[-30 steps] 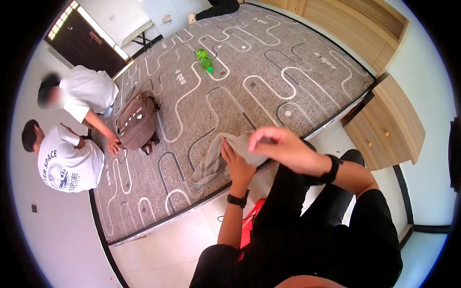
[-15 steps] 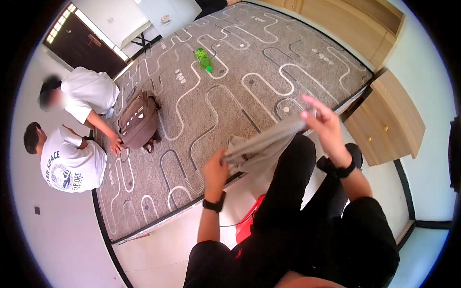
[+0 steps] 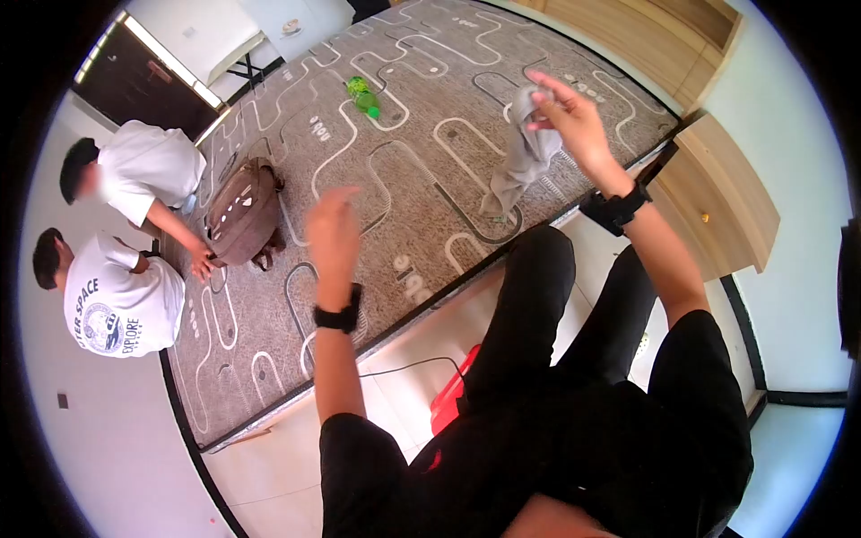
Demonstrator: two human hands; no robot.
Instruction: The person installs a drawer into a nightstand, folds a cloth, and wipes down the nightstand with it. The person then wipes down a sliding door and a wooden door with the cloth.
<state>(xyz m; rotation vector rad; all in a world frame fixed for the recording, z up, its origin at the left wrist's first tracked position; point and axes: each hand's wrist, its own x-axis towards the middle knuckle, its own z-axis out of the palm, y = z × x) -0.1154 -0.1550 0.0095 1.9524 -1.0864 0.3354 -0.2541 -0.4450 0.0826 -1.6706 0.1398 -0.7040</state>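
— What is in the right hand [image 3: 578,134]?
— It is a grey cloth [image 3: 520,166], soft and thin, with many creases. The thumb and fingers pinch its upper end, while one finger is stretched outward. The cloth hangs in a narrow, twisted shape in front of the bed [image 3: 404,179]; whether its lower end touches there, I cannot tell.
— And the left hand [image 3: 332,238]?
— It is raised over the near part of the bed. It is blurred, so I cannot tell whether its fingers are spread or pressed together.
— How does the bed look?
— Its cover is speckled grey-brown, with rounded, winding lines in white and dark grey. On it lies a bottle [image 3: 363,97] of green, shiny plastic. A brown backpack [image 3: 242,215] of bulging fabric is also there, with a co-worker's hand [image 3: 200,260] just beside it.
— And at the right?
— A cabinet [image 3: 708,202] of pale, wood-grained panels, with a small round knob.
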